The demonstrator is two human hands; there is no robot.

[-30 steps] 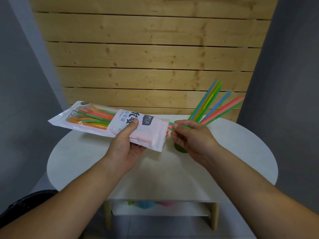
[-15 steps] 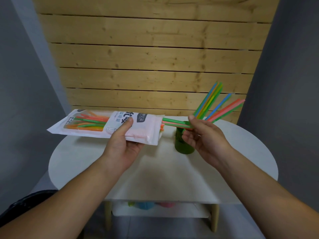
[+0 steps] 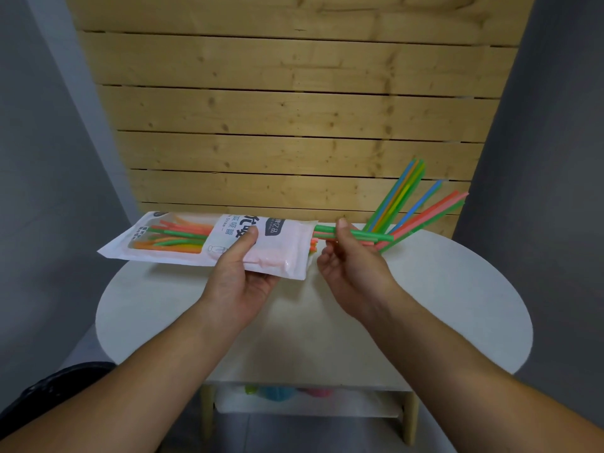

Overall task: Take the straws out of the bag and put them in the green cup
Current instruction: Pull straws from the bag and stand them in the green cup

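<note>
My left hand [image 3: 240, 273] grips a white and pink plastic straw bag [image 3: 183, 238] held level above the table, its open mouth pointing right. Green, orange and red straws show through its clear window. My right hand [image 3: 349, 259] pinches a few green and pink straws [image 3: 369, 236] that stick halfway out of the bag's mouth. Behind my right hand, several coloured straws [image 3: 411, 204] fan up and to the right. The green cup that holds them is hidden behind my right hand.
A round white table [image 3: 441, 305] lies under both hands, with a wooden slat wall [image 3: 294, 125] right behind it. A lower shelf [image 3: 294, 400] holds small coloured things. Grey walls close in on both sides.
My right hand has drawn the straws farther out of the bag toward the right. The bag has risen and levelled, and my right hand now covers the green cup.
</note>
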